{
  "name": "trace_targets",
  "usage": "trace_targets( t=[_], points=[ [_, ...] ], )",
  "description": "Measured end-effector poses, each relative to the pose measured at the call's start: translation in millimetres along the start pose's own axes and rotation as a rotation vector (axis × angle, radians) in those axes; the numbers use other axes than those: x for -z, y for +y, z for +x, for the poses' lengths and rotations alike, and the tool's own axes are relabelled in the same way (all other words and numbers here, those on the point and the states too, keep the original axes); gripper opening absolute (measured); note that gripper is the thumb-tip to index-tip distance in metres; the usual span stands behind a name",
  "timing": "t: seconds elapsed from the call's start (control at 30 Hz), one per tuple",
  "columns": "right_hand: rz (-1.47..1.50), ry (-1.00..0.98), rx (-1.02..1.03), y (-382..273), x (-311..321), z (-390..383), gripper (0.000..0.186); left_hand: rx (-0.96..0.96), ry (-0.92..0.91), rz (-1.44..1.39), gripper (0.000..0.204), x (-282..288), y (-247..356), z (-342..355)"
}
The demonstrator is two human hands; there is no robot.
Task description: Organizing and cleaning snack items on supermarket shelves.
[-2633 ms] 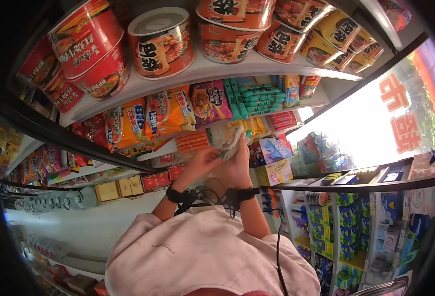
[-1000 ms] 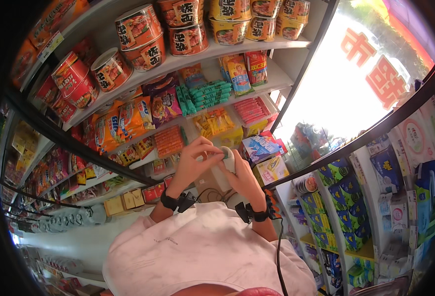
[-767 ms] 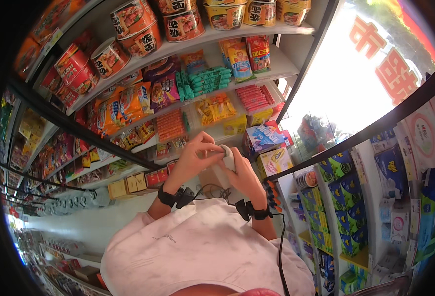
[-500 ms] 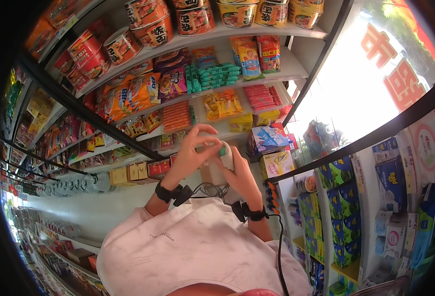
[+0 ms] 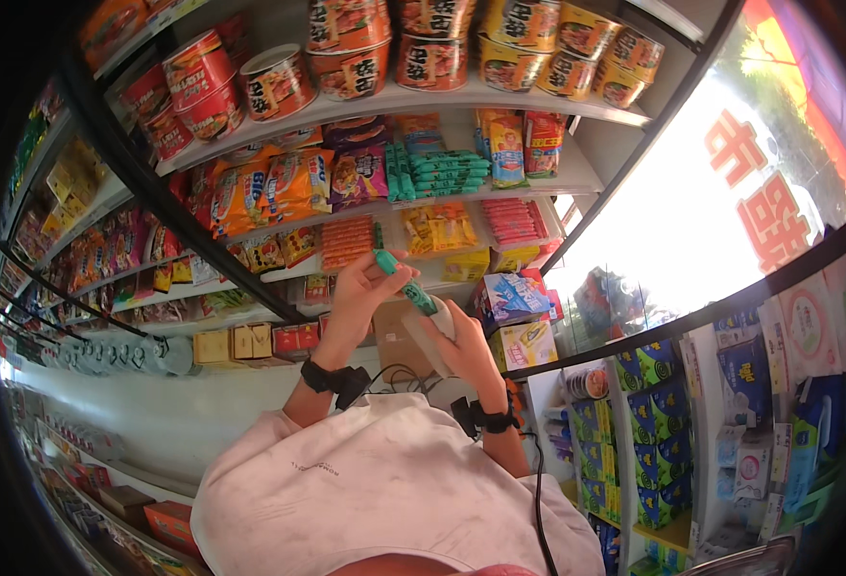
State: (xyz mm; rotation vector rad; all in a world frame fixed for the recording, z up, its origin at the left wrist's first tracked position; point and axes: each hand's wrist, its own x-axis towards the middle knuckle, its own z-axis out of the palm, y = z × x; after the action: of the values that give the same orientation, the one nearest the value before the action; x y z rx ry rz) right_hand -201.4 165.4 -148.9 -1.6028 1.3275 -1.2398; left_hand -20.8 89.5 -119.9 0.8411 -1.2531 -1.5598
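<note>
At chest height, before shelves (image 5: 500, 197):
pack: green stick pack (image 5: 405, 282), long axis slanting down-right
left hand (image 5: 365, 293): fingers clamped on upper end
right hand (image 5: 461, 338): cups lower end, grip unclear

Red noodle bowls (image 5: 279, 82) line the top shelf (image 5: 394, 101) above orange snack bags (image 5: 269, 187).

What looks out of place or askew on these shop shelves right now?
Nothing stands out. The left hand and right hand together hold a slim green packet in front of the shelves. The noodle bowls and snack packets sit in rows; nothing spilled or torn that I can see.
</note>
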Motion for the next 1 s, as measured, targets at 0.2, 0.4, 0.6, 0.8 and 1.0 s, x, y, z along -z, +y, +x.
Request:
trace_targets(
  t=[0.2,0.4,0.6,0.8,1.0],
  points=[
    [0.436,-0.067,-0.183,-16,-48,17,0.036,-0.014,-0.027,-0.286,0.046,52,18,0],
    [0.923,-0.164,-0.641,-49,-55,26,0.048,-0.025,-0.176,-0.419,0.039,89,30,10],
    [0.307,0.042,-0.400,-21,-85,50,0.034,-0.038,0.142,-0.081,0.031,126,-13,33],
    [0.027,0.133,-0.114,10,-90,65,0.030,-0.018,0.052,0.116,0.041,90,-37,50],
    [0.054,0.175,-0.179,35,-70,87,0.024,0.093,0.015,0.238,0.065,73,-64,86]
  ],
)
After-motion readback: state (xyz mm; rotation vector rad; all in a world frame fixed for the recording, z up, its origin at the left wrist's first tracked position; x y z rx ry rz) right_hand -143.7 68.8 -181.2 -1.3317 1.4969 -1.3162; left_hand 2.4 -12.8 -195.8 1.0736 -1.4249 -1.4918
